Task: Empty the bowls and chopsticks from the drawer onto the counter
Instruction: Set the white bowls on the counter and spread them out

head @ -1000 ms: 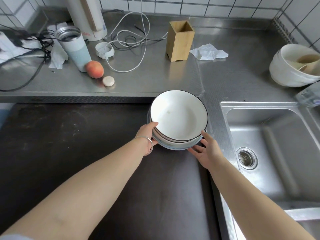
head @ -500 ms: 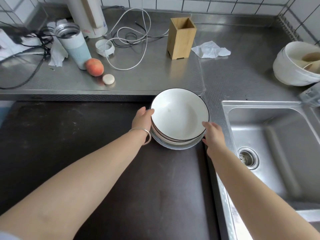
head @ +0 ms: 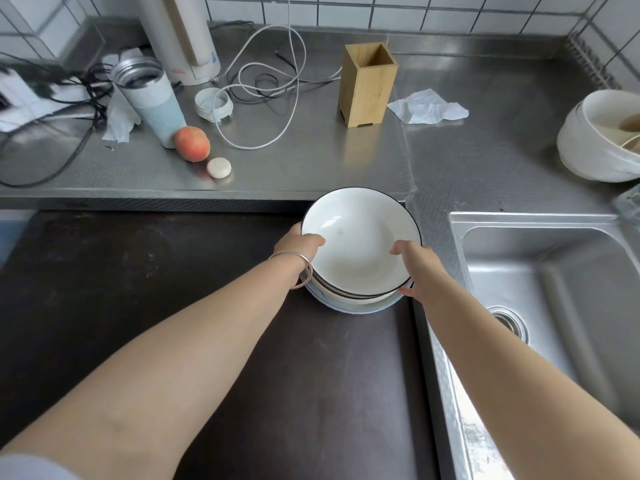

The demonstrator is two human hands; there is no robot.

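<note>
Gripping stack of bowls (head: 360, 251) from both sides: left hand (head: 299, 245) and right hand (head: 417, 263) clamped on rims, thumbs hooked over top, likely for steadiness. Stack over dark surface, near steel worktop (head: 311, 161) edge. Chopsticks unseen.

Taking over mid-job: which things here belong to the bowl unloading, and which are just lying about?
Job: stack of bowls, left hand, right hand, steel counter.
Lying about: peach, tumbler, white cable, wooden holder, crumpled tissue, sink.
</note>
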